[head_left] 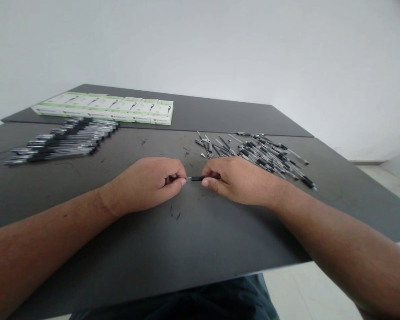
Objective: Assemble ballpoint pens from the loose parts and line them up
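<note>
A pen (pixel 196 178) with a black grip lies level between my two hands, low over the dark table. My left hand (pixel 153 182) pinches its silvery tip end between thumb and forefinger. Around the barrel behind the black grip, my right hand (pixel 231 178) is closed. My fingers hide both ends of the pen, so I cannot tell whether the left one holds a separate tip or cap. Just beyond my right hand spreads a loose heap of pens and pen parts (pixel 263 155).
On the left lies a row of pens (pixel 66 140) side by side. Behind them several white and green boxes (pixel 110 109) stand in a line. Small dark scraps (pixel 175 213) dot the grey table (pixel 173 262), whose front edge is close to my lap.
</note>
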A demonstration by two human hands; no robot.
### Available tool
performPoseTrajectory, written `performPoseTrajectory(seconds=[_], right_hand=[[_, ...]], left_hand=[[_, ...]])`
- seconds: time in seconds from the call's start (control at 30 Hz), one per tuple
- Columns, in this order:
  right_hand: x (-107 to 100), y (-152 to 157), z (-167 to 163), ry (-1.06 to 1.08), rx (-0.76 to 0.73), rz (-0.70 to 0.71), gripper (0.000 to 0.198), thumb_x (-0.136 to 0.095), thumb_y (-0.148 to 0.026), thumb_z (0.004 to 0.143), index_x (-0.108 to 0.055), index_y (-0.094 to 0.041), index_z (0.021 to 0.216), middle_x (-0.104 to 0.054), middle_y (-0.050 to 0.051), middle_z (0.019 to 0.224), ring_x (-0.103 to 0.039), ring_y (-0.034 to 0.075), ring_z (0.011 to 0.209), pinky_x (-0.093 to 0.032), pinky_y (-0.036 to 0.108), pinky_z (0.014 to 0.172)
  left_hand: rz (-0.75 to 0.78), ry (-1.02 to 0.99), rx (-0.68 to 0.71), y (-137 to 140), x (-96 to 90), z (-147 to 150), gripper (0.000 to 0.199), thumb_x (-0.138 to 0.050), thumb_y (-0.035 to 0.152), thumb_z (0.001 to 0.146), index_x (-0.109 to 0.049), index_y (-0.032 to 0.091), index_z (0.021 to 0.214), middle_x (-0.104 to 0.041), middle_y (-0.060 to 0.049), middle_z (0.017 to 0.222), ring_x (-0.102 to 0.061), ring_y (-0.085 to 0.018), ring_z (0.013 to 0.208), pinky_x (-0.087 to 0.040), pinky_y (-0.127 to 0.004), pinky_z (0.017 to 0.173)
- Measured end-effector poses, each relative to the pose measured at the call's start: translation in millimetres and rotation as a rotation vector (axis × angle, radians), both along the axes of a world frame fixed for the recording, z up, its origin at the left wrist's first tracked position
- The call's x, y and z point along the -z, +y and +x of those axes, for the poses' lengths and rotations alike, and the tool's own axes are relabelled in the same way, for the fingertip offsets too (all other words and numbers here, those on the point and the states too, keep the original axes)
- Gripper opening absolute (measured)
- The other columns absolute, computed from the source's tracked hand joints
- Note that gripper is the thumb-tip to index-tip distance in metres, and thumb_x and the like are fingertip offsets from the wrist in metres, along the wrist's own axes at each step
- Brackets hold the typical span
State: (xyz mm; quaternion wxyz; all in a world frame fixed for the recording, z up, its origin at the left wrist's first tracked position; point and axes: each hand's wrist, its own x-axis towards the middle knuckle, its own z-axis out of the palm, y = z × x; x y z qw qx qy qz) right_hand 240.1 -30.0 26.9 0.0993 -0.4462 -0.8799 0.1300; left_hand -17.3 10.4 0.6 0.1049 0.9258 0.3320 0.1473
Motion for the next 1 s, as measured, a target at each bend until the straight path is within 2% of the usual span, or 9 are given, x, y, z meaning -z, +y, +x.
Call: performPoseTrajectory(seconds=[0.1, 0.23, 0.37, 0.53, 0.7, 0.8, 0.87, 1.0], right_hand=[[0.0, 0.2, 0.4, -0.009, 0.006, -0.006, 0.016, -0.063, -0.033, 0.101, -0.070, -0.019, 0.101, -0.074, 0.004, 0.091, -0.063, 0.018, 0.080, -0.038, 0.029, 0.070], [-0.2, 0.0, -0.1, -0.058, -0.042, -0.002, 0.029, -0.049, -0.032, 0.109, -0.071, -0.017, 0.098, -0.075, 0.008, 0.093, -0.065, 0.020, 0.085, -0.040, 0.031, 0.075], [1.0, 0.3, -0.2, 0.015, 0.002, -0.013, 0.016, -0.064, -0.033, 0.101, -0.070, -0.018, 0.103, -0.074, 0.004, 0.091, -0.064, 0.018, 0.079, -0.038, 0.029, 0.070], [1.5, 0.7, -0.2, -0.054, -0.061, 0.002, 0.027, -0.050, -0.031, 0.108, -0.071, -0.016, 0.098, -0.074, 0.008, 0.093, -0.065, 0.020, 0.085, -0.040, 0.031, 0.075], [1.6, 0.1, 0.3, 0.020, -0.005, -0.013, 0.016, -0.065, -0.033, 0.100, -0.069, -0.019, 0.103, -0.073, 0.003, 0.090, -0.062, 0.017, 0.078, -0.038, 0.028, 0.070], [1.8, 0.4, 0.4, -0.042, -0.038, 0.000, 0.025, -0.053, -0.032, 0.107, -0.069, -0.017, 0.095, -0.072, 0.005, 0.087, -0.062, 0.018, 0.080, -0.039, 0.030, 0.073], [2.0, 0.8, 0.4, -0.046, -0.059, 0.004, 0.031, -0.047, -0.033, 0.110, -0.070, -0.017, 0.096, -0.072, 0.007, 0.090, -0.063, 0.019, 0.084, -0.040, 0.031, 0.076], [1.9, 1.0, 0.6, 0.014, -0.023, -0.008, 0.017, -0.065, -0.034, 0.101, -0.070, -0.018, 0.101, -0.073, 0.004, 0.090, -0.062, 0.017, 0.078, -0.038, 0.029, 0.071]], left_hand=[[0.002, 0.003, 0.000, -0.3, 0.1, -0.4, 0.021, -0.053, 0.034, 0.095, -0.070, 0.024, 0.091, -0.071, -0.001, 0.076, -0.064, -0.019, 0.070, -0.040, -0.032, 0.067], [-0.012, -0.005, -0.002, -0.3, 0.5, -0.8, 0.021, -0.053, 0.034, 0.095, -0.070, 0.023, 0.090, -0.071, -0.001, 0.077, -0.063, -0.019, 0.070, -0.040, -0.031, 0.067], [-0.001, -0.008, 0.011, 0.6, 1.9, -0.7, 0.021, -0.053, 0.034, 0.095, -0.070, 0.023, 0.090, -0.071, -0.001, 0.077, -0.063, -0.019, 0.070, -0.039, -0.031, 0.066], [0.007, -0.014, 0.017, 1.1, 3.6, -0.5, 0.020, -0.053, 0.033, 0.095, -0.070, 0.023, 0.090, -0.070, 0.000, 0.076, -0.062, -0.018, 0.069, -0.039, -0.031, 0.066], [0.009, -0.022, 0.022, 1.2, 4.2, -1.8, 0.019, -0.054, 0.033, 0.096, -0.069, 0.023, 0.089, -0.070, 0.000, 0.076, -0.063, -0.018, 0.069, -0.039, -0.031, 0.066], [0.001, -0.015, 0.019, 1.3, 3.7, -1.8, 0.019, -0.054, 0.033, 0.095, -0.070, 0.023, 0.090, -0.070, 0.000, 0.076, -0.063, -0.018, 0.069, -0.039, -0.031, 0.066], [0.000, -0.011, 0.019, 1.4, 3.6, -1.3, 0.020, -0.054, 0.033, 0.095, -0.070, 0.023, 0.090, -0.070, 0.000, 0.076, -0.063, -0.018, 0.069, -0.039, -0.031, 0.066], [0.004, -0.012, 0.018, 1.4, 3.8, -0.2, 0.020, -0.053, 0.033, 0.095, -0.070, 0.023, 0.090, -0.070, 0.000, 0.075, -0.063, -0.018, 0.069, -0.039, -0.031, 0.066]])
